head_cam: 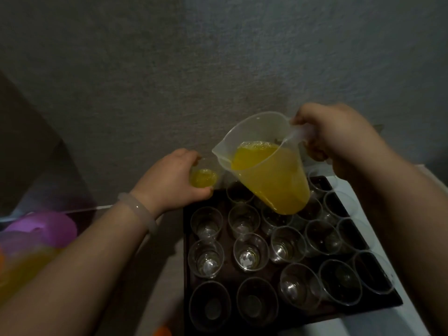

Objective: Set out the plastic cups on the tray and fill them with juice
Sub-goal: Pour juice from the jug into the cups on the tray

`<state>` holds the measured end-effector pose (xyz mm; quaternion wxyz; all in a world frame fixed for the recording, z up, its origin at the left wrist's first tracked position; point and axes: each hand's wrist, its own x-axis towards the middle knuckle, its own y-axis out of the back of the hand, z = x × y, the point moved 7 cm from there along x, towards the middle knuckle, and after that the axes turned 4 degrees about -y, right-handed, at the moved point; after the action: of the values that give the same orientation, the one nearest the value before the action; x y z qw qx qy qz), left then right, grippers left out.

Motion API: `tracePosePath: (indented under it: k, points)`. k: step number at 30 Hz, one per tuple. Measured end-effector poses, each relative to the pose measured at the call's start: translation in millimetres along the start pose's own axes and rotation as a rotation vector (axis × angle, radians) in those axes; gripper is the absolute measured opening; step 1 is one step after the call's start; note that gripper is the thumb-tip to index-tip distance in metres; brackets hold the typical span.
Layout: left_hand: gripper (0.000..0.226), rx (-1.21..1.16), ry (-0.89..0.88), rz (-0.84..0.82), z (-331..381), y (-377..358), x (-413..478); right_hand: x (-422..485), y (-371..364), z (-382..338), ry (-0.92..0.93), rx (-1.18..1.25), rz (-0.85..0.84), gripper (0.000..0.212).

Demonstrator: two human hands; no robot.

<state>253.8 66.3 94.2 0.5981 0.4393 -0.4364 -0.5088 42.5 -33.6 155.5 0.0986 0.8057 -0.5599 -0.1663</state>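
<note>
A dark square tray (186, 263) holds several clear plastic cups (251, 252), all empty as far as I can see. My right hand (337, 139) grips the handle of a clear plastic jug (271, 170) of orange juice, tilted with its spout to the left above the tray's far side. My left hand (169, 180) holds one clear cup (203, 178) with juice in it, just beyond the tray's far left corner and below the spout. No stream of juice is visible between spout and cup.
The tray sits on a white surface (392, 321) against a grey textured wall (169, 69). At the lower left are a purple plastic thing (48, 229) and blurred yellow and orange shapes. A pale bangle (140, 212) is on my left wrist.
</note>
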Motion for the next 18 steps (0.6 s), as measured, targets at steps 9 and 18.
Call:
tracePosePath:
  k: [9, 18]
  points:
    - [0.076, 0.105, -0.073, -0.251, 0.1, -24.1, 21.7, -7.1, 17.9, 22.8, -0.009, 0.204, 0.092, 0.027]
    - [0.081, 0.209, -0.164, -0.425, -0.9, -51.1, 32.1, -8.3, 25.4, 34.5, -0.029, 0.263, 0.114, 0.032]
